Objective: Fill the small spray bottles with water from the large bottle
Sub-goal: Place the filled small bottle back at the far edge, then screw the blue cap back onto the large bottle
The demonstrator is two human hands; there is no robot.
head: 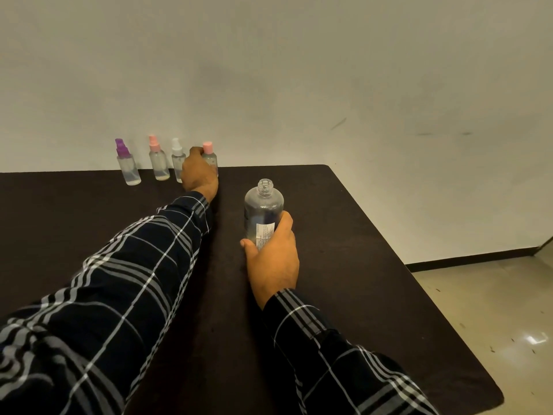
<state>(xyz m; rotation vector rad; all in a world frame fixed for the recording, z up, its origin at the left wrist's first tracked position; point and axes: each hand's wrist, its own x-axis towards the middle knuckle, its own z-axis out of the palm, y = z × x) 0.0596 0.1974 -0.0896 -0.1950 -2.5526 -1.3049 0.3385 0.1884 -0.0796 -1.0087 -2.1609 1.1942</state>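
Note:
Several small clear spray bottles stand in a row at the table's far edge by the wall: one with a purple top [128,166], one with a pink pump [158,161], one with a white pump [177,158] and one with a pink cap [209,154]. My left hand [198,173] reaches out and grips the pink-capped bottle, hiding most of its body. The large clear bottle [262,209] stands upright mid-table with its neck uncapped and a white label. My right hand [273,256] grips its lower part from the near side.
The dark table [359,265] ends at a right edge and a rounded near-right corner, with pale floor [493,310] beyond. A plain wall rises directly behind the row of bottles.

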